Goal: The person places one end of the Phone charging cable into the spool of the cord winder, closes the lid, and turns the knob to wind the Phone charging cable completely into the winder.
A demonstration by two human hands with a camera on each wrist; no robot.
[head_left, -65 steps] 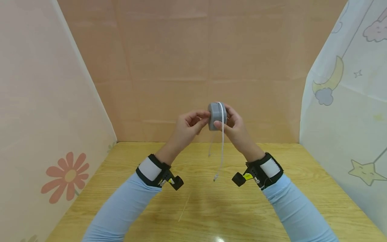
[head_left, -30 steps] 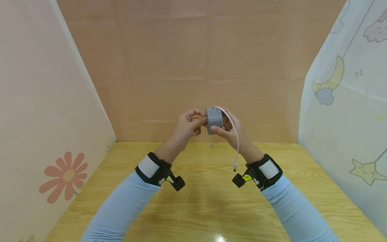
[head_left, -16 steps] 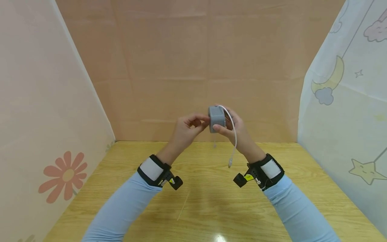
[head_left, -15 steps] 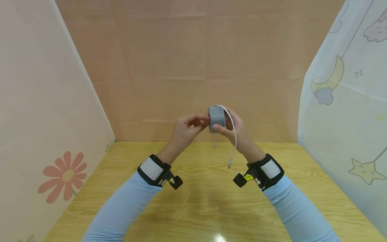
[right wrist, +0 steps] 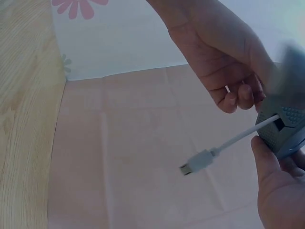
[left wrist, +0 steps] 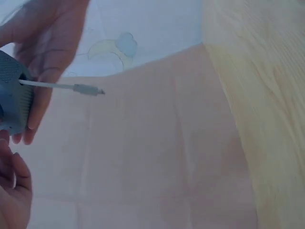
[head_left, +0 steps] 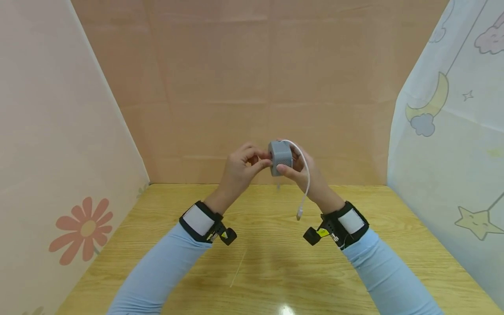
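Small grey box (head_left: pixel 281 157) with rounded corners and perforated mesh face, held aloft above wooden table (head_left: pixel 275 262), gripped by right hand (head_left: pixel 305 175), pinched at its side by left hand (head_left: pixel 240 168), short white cable (head_left: pixel 305 183) plugged in, connector dangling free

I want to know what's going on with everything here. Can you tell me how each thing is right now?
Grey box: held up above the table, between both hands.
White cable: comes out of the box, plug end dangling free.
Right hand: grips the box.
Left hand: fingers curled, fingertips at the box's side.
Wooden table: under the hands.
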